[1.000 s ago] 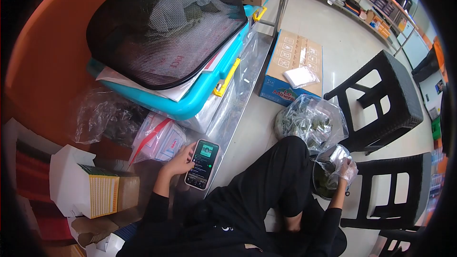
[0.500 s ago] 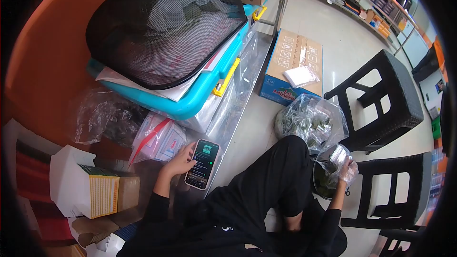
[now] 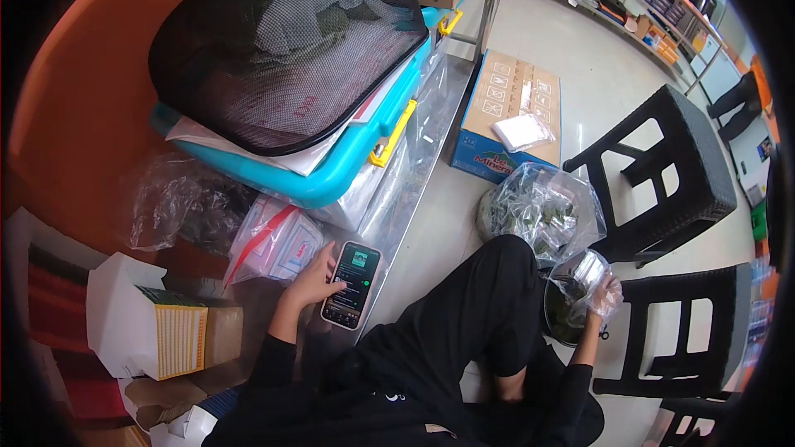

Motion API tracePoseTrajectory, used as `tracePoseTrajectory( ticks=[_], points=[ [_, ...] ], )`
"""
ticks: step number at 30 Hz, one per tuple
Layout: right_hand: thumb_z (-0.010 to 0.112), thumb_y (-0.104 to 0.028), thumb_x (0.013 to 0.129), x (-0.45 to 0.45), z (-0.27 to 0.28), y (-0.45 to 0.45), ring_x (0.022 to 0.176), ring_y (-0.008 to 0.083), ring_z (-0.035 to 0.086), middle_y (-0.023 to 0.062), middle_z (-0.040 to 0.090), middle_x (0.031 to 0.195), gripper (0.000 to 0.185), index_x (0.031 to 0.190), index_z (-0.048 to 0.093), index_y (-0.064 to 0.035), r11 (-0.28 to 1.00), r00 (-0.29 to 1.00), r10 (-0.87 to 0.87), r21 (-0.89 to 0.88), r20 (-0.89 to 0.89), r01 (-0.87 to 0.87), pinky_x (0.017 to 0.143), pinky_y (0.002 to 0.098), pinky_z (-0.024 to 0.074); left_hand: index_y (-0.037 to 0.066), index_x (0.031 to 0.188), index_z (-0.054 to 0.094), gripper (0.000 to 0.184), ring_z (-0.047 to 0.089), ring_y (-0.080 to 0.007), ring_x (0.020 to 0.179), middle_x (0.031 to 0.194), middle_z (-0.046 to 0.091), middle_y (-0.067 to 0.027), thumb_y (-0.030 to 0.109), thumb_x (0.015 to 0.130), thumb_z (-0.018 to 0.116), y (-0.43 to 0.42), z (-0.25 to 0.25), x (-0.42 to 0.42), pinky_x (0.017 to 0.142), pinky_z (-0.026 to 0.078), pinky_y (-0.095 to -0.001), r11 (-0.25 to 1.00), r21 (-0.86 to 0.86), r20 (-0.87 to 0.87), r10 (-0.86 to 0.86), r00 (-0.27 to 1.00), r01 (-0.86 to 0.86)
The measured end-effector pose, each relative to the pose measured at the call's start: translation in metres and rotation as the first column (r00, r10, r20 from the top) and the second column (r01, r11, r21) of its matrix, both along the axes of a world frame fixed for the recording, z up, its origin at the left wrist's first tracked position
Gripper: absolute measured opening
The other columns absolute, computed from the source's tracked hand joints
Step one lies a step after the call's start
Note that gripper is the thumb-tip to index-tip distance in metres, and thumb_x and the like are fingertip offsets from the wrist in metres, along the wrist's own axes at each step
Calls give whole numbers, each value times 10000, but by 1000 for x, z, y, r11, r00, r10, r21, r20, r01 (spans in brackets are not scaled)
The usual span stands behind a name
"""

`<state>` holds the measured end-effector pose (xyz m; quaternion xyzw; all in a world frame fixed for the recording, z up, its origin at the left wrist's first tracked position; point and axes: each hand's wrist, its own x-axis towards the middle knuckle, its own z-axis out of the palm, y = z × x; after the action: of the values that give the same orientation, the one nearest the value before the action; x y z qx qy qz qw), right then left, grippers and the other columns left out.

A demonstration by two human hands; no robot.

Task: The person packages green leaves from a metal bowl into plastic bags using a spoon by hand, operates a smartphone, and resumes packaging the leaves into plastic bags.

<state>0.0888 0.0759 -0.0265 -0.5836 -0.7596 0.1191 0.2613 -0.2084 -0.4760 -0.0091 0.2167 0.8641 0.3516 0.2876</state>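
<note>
My left hand (image 3: 310, 285) is open at the left side of a phone (image 3: 351, 285) lying on the metal shelf (image 3: 396, 244). Its fingers are apart, with the thumb over the lit screen. My right hand (image 3: 609, 298), in a clear plastic glove, is closed on a clear plastic packet (image 3: 586, 271) with a shiny surface. Directly below the packet is a dark round container (image 3: 563, 314) holding something dark green, partly hidden by my knee and hand. Beyond it stands a large clear plastic bag (image 3: 542, 207) with green leafy contents and shiny packets.
A blue-and-brown carton (image 3: 509, 108) carries a white packet (image 3: 524, 132). Black plastic stools (image 3: 662, 165) stand at right. A teal bin (image 3: 323, 186) under a black mesh cover (image 3: 281, 58) fills the upper left. Open boxes (image 3: 157, 323) sit lower left. A person (image 3: 741, 99) is at far right.
My left fingers have spread and drawn back slightly from the phone's edge, the thumb staying over the screen. The person at far right has come further into view. My right hand is nearly unchanged.
</note>
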Motion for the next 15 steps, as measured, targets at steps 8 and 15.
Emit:
tracePoseTrajectory(
  ticks=[8,15],
  points=[
    [417,-457,963,20,-50,35,693,387,591,213,604,720,545,812,638,18,913,979,134,366,154,-182,621,453,433,-21,1439,219,890,551,-209,786,1051,503,-135,166,752,753,2,0,1,744,485,-315,1000,15,-43,25,999,-24],
    [394,-457,972,21,-52,33,685,365,603,203,632,746,568,833,662,24,930,988,151,336,29,-152,619,449,426,-37,1433,225,873,545,-210,779,1035,504,-142,237,781,738,4,3,2,725,482,-311,1000,13,-67,26,997,-25]
  ],
)
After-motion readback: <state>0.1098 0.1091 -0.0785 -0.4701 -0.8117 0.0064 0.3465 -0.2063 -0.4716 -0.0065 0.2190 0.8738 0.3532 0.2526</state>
